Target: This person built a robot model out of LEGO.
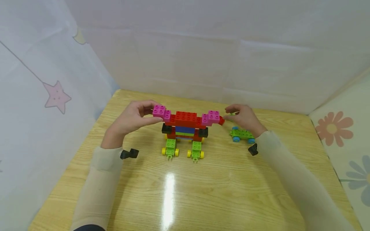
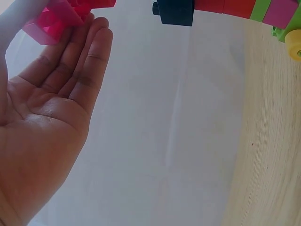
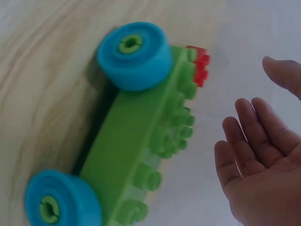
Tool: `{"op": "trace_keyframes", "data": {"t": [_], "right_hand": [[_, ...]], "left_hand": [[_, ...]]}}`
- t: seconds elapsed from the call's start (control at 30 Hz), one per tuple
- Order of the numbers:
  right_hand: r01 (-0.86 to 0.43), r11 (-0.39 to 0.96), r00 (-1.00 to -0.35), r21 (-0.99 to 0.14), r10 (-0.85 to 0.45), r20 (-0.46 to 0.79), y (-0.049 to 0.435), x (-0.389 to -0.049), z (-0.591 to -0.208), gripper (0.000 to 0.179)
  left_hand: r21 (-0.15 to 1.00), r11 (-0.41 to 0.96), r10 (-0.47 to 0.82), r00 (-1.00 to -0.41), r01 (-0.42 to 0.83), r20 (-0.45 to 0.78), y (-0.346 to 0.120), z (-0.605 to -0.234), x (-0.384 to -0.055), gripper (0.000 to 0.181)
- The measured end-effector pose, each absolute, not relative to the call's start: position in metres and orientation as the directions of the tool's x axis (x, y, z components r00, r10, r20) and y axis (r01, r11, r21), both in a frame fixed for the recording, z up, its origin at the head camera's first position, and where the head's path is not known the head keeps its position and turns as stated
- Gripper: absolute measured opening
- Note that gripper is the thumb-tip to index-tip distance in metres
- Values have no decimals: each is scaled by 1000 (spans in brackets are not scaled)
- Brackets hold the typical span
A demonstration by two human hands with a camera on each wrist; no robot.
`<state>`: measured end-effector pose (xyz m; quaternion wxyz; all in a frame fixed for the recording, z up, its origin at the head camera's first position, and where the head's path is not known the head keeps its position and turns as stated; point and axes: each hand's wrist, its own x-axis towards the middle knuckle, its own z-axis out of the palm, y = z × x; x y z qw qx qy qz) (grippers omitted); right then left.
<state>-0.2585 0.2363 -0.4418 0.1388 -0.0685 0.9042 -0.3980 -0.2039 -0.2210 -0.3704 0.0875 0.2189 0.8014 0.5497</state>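
Note:
A toy-brick build [image 1: 186, 119] stands on the table, with red bricks across its top, black bricks at its sides and green wheeled bases below. My left hand [image 1: 131, 118] pinches the pink toy brick [image 1: 159, 110] at its left end, thumb in front and fingers behind. Another pink brick [image 1: 214, 116] forms the right end. My right hand [image 1: 245, 118] is apart from the build, above a green wheeled base [image 1: 242, 134] with blue wheels. In the right wrist view that hand [image 3: 268, 169] has extended fingers and holds nothing.
A small red brick [image 1: 221, 120] shows just right of the build. Part of a green piece [image 1: 231, 116] is visible under my right fingers. White cloth [image 1: 185, 57] hangs behind the wooden table [image 1: 208, 192], with printed cloths on both sides.

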Motion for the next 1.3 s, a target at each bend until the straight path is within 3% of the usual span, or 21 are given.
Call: {"op": "trace_keyframes", "data": {"t": [0.37,0.9,1.3], "right_hand": [[-46,731,-943,-681,-257,-212,227,-272,-467,59],[-55,798,-946,-600,-234,-225,221,-273,-472,50],[-25,765,-952,-643,-215,-219,223,-266,-455,51]], "left_hand": [[930,288,447,-891,230,82,-219,-373,-204,34],[933,282,452,-889,224,77,-215,-373,-206,36],[939,261,452,-888,223,85,-214,-370,-205,35]]}}
